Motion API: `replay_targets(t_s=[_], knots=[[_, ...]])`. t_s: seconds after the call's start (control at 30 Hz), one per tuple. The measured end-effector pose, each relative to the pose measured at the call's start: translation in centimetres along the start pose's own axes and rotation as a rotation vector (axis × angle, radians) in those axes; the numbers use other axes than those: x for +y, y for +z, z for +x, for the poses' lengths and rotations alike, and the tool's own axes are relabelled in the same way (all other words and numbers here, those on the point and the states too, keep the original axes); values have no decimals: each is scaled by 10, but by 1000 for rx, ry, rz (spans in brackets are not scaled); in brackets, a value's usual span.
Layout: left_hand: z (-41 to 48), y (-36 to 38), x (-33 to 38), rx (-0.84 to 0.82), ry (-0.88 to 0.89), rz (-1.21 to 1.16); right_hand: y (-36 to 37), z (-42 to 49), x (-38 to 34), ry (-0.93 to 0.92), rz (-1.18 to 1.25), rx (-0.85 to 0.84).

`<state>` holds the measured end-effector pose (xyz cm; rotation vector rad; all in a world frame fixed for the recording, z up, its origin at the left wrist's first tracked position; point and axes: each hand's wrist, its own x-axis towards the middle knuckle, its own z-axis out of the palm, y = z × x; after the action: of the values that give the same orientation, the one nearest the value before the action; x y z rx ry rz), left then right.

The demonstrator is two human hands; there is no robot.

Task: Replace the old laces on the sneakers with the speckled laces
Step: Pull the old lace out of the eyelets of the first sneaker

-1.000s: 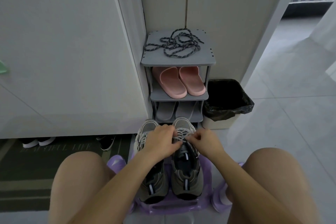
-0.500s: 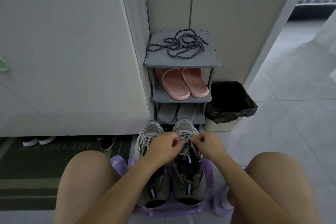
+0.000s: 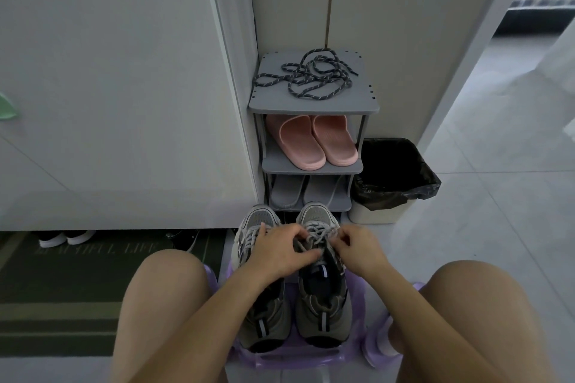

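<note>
Two grey sneakers stand side by side on a purple stool (image 3: 356, 348) between my knees. The right sneaker (image 3: 322, 308) has grey old laces (image 3: 317, 232) across its front. My left hand (image 3: 280, 250) and my right hand (image 3: 361, 247) both pinch those laces near the tongue, fingers curled. The left sneaker (image 3: 259, 221) lies partly under my left forearm, its grey laces still threaded. The dark speckled laces (image 3: 311, 78) lie in a loose tangle on top of the grey shoe rack (image 3: 261, 106), out of reach of both hands.
The rack holds pink slippers (image 3: 311, 141) and grey slippers (image 3: 305, 191) on lower shelves. A bin with a black liner (image 3: 395, 177) stands to its right. A dark doormat (image 3: 62, 283) lies at the left below a white cabinet. Grey tiled floor spreads right.
Both hands stay on the right sneaker's laces; the fingers have shifted a little and drawn slightly apart. The view has drifted a bit.
</note>
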<state>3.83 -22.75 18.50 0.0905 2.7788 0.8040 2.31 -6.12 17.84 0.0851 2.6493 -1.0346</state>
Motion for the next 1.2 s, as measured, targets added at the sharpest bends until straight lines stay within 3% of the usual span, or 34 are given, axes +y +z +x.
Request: replay_targets(t_s=[0.17,0.4,0.53,0.7,0.83,0.93,1.0,1.1,1.2], knots=[[-8,-2,4,-35,52,137,5,9,10,89,217,80],[-14,1,2,44,81,167,2,-2,5,17,61,38],[-21,6,3,157,96,272,4,3,9,109,326,126],[-24,4,2,181,96,249,2,-5,4,20,176,37],[-24,2,0,152,83,265,2,-4,4,17,128,123],[-24,4,-3,168,98,271,3,-1,5,97,373,243],[-25,5,-6,182,128,252,1,-2,4,113,497,235],[-25,6,-8,172,179,217,0,-6,3,63,329,98],[-25,7,-11,170,202,212,2,-7,3,60,206,99]])
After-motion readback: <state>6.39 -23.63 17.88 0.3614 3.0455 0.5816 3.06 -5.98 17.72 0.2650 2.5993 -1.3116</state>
